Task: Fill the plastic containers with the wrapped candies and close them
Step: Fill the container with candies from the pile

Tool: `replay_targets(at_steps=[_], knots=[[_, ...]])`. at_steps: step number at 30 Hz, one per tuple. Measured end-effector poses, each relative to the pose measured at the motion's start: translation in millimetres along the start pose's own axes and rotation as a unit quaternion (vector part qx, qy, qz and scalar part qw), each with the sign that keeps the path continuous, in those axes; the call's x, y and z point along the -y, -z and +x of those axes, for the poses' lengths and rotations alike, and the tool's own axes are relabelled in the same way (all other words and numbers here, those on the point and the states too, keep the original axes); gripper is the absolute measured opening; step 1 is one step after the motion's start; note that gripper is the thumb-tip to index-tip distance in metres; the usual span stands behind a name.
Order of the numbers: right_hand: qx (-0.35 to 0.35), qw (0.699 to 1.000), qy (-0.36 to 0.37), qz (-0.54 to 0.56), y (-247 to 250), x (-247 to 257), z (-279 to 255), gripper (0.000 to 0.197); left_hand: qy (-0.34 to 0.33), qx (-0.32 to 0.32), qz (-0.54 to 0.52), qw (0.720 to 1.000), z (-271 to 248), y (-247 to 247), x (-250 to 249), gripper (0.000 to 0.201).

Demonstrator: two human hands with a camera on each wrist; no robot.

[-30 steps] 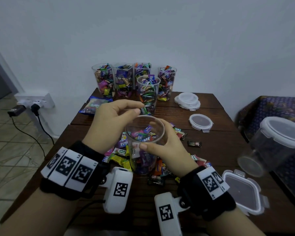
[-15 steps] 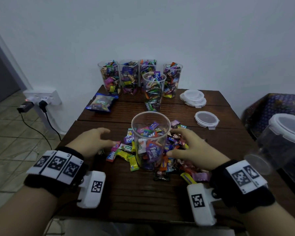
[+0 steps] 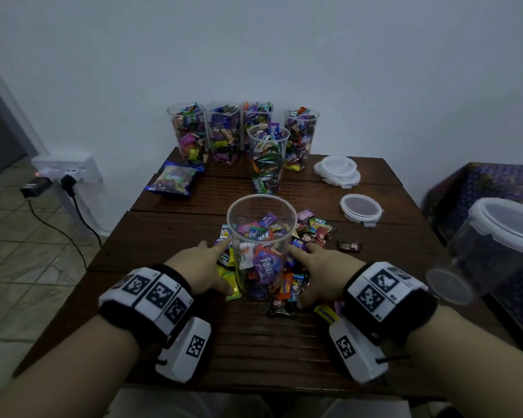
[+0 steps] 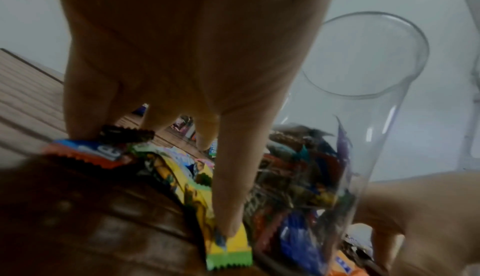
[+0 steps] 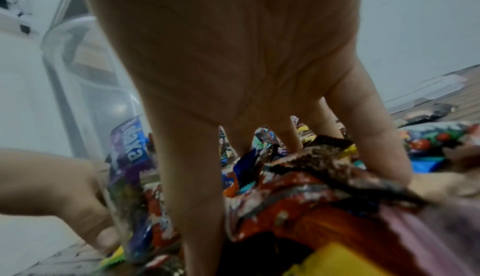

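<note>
- Item: clear plastic container (image 3: 261, 245), upright on the tabletop (image 3: 254, 351), lid off, roughly half full of wrapped candies; every place below is given from this container
- Loose candies (image 3: 310, 233): heaped around its base, thickest on its right and behind it, thinner on its left
- Left hand (image 3: 198, 271): just left of the container, fingers spread and fairly straight, tips down on the wrappers; the left wrist view shows a fingertip (image 4: 230, 226) pressing a yellow-green candy (image 4: 228, 256), nothing gripped yet
- Right hand (image 3: 320, 271): just right of the container, fingers splayed over the thick pile (image 5: 311, 188), likewise holding nothing
- Filled containers (image 3: 267, 158): five, well behind it by the wall, all uncovered
- Lids: one single lid (image 3: 361, 209) behind and to its right; a stack of lids (image 3: 337, 170) further back
- Step in hand, as I judge it: gathering a handful each side
- Advice: rake the candies inward and curl the fingers under them before lifting; keep knuckles off the container wall, since it looks light and may tip; drop over the mouth's centre; stop short of the rim so a lid can seat
</note>
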State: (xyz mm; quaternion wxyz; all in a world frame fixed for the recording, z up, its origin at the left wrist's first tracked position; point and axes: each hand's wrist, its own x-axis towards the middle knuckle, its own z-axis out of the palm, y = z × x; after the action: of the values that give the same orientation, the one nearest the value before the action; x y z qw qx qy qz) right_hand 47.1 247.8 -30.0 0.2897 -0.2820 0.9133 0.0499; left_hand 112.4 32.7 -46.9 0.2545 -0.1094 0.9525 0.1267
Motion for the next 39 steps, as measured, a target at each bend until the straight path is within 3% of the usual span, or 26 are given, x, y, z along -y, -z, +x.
replay_targets(at_steps=[6, 12, 17, 29, 39], knots=[[-0.012, 0.997, -0.006, -0.072, 2, 4, 3, 0.092, -0.038, -0.030, 0.056, 0.997, -1, 5, -6, 0.069], [-0.065, 0.995, -0.002, -0.079, 2, 3, 5, 0.053, -0.024, -0.070, 0.049, 0.996, -2, 9, -8, 0.038], [-0.101, 0.992, 0.007, -0.073, 2, 2, 6, 0.038, -0.018, -0.107, 0.038, 0.993, -3, 10, -6, 0.024], [-0.155, 0.988, -0.007, 0.004, 8, -10, -5, 0.046, -0.006, -0.207, -0.092, 0.974, -5, 15, 4, 0.016], [-0.248, 0.955, -0.007, 0.160, 14, -19, -15, 0.043, -0.030, -0.330, -0.216, 0.918, -20, 25, 10, 0.009]])
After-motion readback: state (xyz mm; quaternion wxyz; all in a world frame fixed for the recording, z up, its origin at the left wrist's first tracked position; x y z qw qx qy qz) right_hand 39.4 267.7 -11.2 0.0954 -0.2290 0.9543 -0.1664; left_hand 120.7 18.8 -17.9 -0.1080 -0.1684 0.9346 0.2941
